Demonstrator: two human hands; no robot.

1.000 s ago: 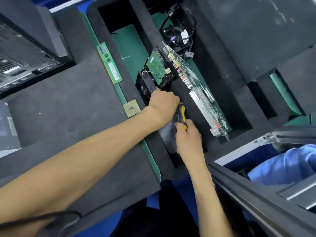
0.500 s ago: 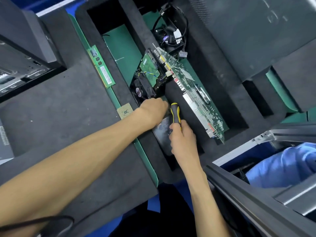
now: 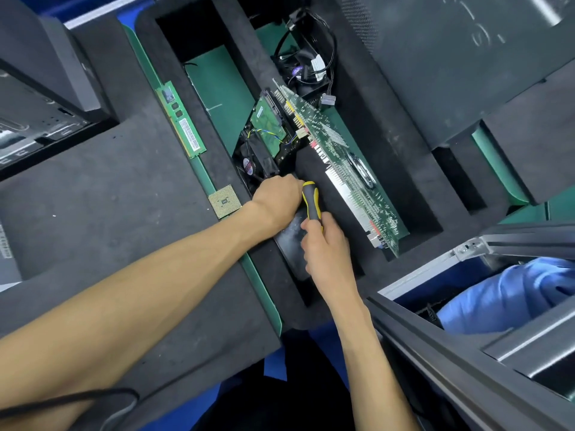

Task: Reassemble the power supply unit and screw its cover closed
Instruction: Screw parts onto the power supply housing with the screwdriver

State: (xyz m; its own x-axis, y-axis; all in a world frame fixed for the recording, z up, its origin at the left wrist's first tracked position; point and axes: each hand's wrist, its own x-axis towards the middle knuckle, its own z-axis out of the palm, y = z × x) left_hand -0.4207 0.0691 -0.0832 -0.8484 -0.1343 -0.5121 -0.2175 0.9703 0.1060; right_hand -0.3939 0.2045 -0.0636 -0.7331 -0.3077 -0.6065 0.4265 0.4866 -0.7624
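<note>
The power supply unit [image 3: 292, 241] sits in a foam slot of the desk [image 3: 124, 213], between both hands. The left grip [image 3: 275, 197] curls on its upper edge; the right grip [image 3: 326, 247] clamps a screwdriver [image 3: 311, 200]; a circuit board [image 3: 348, 163] stands just beside

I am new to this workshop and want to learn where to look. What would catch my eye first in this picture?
First, the two hands in the middle: the right hand grips a yellow-and-black screwdriver, and the left hand rests curled on the dark unit beside it. Next, the long green board running diagonally to their right. Then the memory stick on the foam at upper left.
</note>
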